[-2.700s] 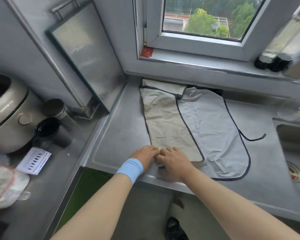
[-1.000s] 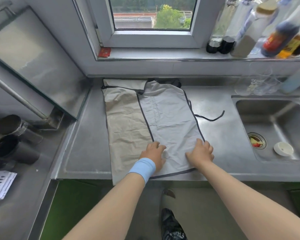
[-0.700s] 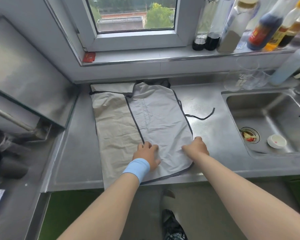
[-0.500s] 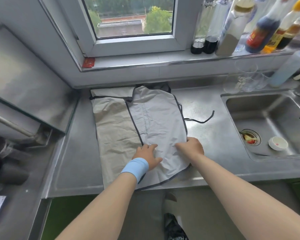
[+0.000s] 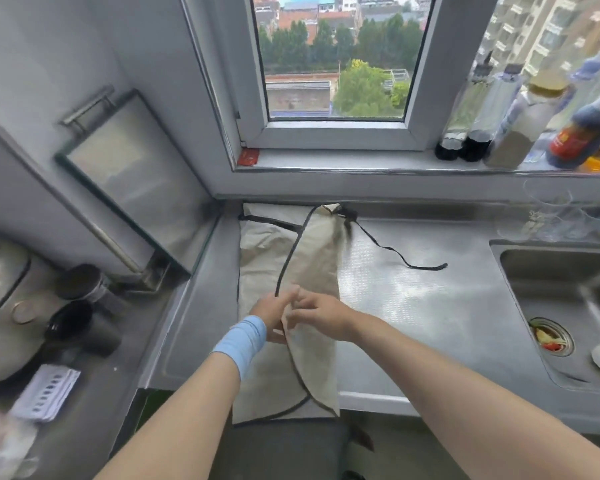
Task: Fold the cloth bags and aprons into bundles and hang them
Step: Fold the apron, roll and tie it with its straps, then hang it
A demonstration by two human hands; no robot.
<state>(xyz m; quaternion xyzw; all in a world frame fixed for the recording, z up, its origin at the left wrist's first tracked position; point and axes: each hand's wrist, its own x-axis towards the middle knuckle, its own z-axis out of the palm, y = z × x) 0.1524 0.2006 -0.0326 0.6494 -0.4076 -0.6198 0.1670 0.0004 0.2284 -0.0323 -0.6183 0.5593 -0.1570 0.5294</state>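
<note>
A beige apron (image 5: 264, 251) with dark trim lies lengthwise on the steel counter (image 5: 413, 296), its near end hanging over the front edge. Its right side is folded over to the left, so the apron forms a narrow strip. One dark tie strap (image 5: 402, 256) trails right across the counter. My left hand (image 5: 269, 315), with a blue wristband, and my right hand (image 5: 321, 311) meet over the middle of the apron, both pinching the folded fabric edge, which is lifted a little there.
A sink (image 5: 565, 306) with a strainer and a small white dish lies to the right. Bottles (image 5: 506, 133) line the window sill. A leaning metal tray (image 5: 132, 174), two dark cups (image 5: 80, 327) and a rice cooker (image 5: 0, 306) stand left.
The grey right half of the apron has been folded over to the left, showing its beige side. My hands have moved together from flat on the cloth to pinching the fold.
</note>
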